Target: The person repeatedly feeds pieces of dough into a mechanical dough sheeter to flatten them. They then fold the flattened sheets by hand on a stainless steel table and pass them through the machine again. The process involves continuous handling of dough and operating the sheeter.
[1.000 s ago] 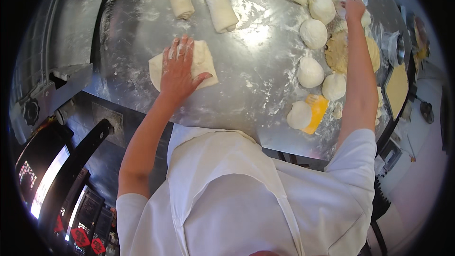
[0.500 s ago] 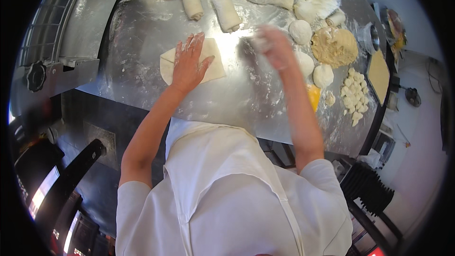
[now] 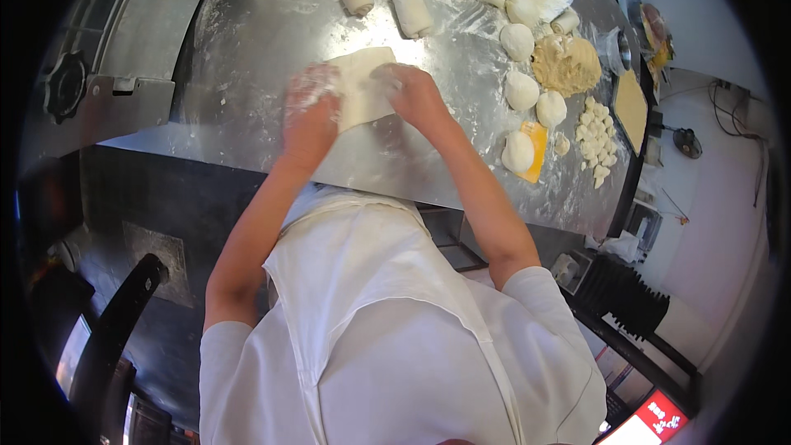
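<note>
A pale, flattened sheet of dough (image 3: 363, 82) lies between my hands on the floury metal table. My left hand (image 3: 311, 111), white with flour and blurred, is curled at the sheet's left edge. At the opposite edge, my right hand (image 3: 417, 97) has its fingers bent onto the dough; the fingertips are partly smeared by motion. Just beyond my hands lie rolled dough logs, the closest being a thick white roll (image 3: 409, 3).
Round dough balls (image 3: 521, 91) sit on the right, one on a yellow card (image 3: 537, 142). Near them are a tan dough mass (image 3: 567, 64), several small dough bits (image 3: 595, 132) and a flat tan board (image 3: 630, 111). A metal machine with a black knob (image 3: 66, 86) borders the left.
My right hand has come left to the dough sheet's right edge. My left hand, earlier flat on the sheet, is now curled at its left side. The view has shifted slightly.
</note>
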A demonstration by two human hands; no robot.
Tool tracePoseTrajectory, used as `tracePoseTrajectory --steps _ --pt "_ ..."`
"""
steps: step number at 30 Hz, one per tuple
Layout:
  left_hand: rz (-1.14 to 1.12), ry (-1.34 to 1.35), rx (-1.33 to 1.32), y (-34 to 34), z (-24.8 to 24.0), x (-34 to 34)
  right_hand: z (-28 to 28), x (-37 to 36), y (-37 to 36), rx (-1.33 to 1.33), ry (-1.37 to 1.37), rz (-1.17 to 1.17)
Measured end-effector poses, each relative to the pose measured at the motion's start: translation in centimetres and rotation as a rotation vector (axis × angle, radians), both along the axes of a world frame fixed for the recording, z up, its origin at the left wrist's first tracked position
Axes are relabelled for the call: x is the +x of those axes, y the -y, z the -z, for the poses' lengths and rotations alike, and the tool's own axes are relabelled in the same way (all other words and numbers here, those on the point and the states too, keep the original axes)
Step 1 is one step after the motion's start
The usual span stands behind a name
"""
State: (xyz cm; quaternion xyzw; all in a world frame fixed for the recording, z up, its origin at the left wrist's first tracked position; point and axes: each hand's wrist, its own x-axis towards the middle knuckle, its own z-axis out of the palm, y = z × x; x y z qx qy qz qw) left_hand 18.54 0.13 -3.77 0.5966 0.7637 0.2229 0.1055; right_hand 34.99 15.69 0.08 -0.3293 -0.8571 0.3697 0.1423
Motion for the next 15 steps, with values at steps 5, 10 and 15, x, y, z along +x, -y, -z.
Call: tracePoseTrajectory --steps 5,10,15 --pt "0.289 0.091 0.028 0.3 0.3 1.2 -0.3 -5.1 -0.6 0.208 -0.1 0.059" --pt "0.446 0.119 0.006 0.9 1.2 -1.7 2.5 -10.2 -1.6 0.273 0.127 -0.211" --pt "0.253 0.25 0.052 4.7 -0.6 -1.7 6.0 -12.3 -1.2 0.544 0.279 -0.047"
